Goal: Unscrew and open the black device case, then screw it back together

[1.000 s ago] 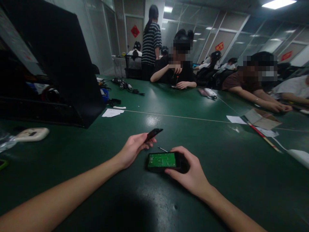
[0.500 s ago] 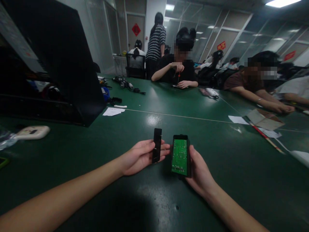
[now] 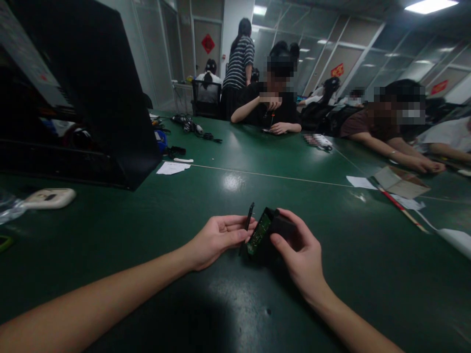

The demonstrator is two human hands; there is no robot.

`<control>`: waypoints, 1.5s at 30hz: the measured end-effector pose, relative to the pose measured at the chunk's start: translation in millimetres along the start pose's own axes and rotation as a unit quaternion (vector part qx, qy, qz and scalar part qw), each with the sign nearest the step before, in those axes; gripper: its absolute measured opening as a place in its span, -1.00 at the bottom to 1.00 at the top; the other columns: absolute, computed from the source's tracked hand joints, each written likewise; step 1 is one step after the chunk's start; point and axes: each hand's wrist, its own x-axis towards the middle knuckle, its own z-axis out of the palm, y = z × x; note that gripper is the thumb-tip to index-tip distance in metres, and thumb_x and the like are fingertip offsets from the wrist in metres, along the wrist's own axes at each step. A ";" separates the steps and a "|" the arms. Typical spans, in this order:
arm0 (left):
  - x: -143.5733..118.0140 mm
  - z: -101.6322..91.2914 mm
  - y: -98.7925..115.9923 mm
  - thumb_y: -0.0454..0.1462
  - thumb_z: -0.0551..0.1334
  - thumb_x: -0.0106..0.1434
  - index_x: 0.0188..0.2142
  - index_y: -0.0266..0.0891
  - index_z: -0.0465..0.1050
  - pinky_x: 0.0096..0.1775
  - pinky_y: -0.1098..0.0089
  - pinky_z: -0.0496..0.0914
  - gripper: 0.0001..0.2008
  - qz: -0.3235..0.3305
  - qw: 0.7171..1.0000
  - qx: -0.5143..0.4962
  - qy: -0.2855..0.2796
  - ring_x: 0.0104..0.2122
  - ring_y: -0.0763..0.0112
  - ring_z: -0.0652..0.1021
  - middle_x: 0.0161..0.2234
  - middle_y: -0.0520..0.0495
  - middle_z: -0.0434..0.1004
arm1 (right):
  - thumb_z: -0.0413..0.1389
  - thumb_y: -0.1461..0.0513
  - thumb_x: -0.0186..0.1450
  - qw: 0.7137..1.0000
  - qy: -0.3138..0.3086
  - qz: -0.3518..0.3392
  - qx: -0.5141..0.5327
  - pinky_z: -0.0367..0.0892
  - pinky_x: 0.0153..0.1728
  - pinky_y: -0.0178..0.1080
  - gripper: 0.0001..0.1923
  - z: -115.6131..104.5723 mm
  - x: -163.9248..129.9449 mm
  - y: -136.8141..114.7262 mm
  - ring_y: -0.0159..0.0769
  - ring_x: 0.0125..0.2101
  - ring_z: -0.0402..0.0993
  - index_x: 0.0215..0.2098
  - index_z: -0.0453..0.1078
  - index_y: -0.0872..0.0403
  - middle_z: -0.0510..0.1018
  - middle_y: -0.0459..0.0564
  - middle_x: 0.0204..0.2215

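Tilted now, black case [image 3: 281, 228] holds green board [image 3: 258, 233] beside cover [image 3: 249, 219].

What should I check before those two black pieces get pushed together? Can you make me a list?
1. Left hand grips the thin black cover: ok, pinched between thumb and fingers.
2. Right hand holds the black case firmly: ok, fingers wrap round it.
3. Green circuit board sits inside the case: ok, its face shows, tilted toward the cover.
4. Cover and case lined up: cannot tell, the cover is seen edge-on.
5. Anything stuck between the two pieces: cannot tell, the gap is too dark.
6. Green table under the hands free of loose parts: ok.
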 end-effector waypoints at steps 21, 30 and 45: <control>-12.8 18.8 -16.6 -0.29 0.47 0.18 0.14 -0.05 0.52 0.26 0.18 0.33 -0.48 0.149 0.972 0.182 0.007 0.19 0.18 0.50 0.17 -0.09 0.54 | 0.36 0.05 0.20 0.999 -0.014 -0.045 -0.012 0.54 -0.11 -0.19 -0.40 8.7 -17.1 -3.3 -0.17 -0.09 0.60 0.17 0.35 -0.12 0.60 0.00 0.00; -13.0 8.0 -3.5 -0.23 0.48 0.16 0.18 -0.05 0.49 0.22 0.15 0.32 -0.42 0.214 0.893 0.395 -0.006 0.15 0.14 0.48 0.14 -0.14 0.50 | 0.28 0.14 0.28 0.996 -0.075 0.043 0.027 0.41 0.05 -0.12 -0.81 9.5 -5.3 -15.5 -0.19 -0.05 0.56 -0.15 0.46 -0.05 0.64 -0.04 -0.12; -5.7 4.4 -1.5 -0.06 0.13 0.44 0.02 -0.24 0.54 0.04 0.25 0.45 -0.62 0.106 0.956 0.264 0.075 0.00 0.16 0.56 0.02 -0.16 0.59 | 0.24 0.05 0.32 0.978 -0.046 0.127 0.158 0.26 0.19 0.01 -0.78 9.4 -4.9 -7.6 -0.11 0.09 0.47 -0.12 0.49 -0.06 0.61 -0.02 0.00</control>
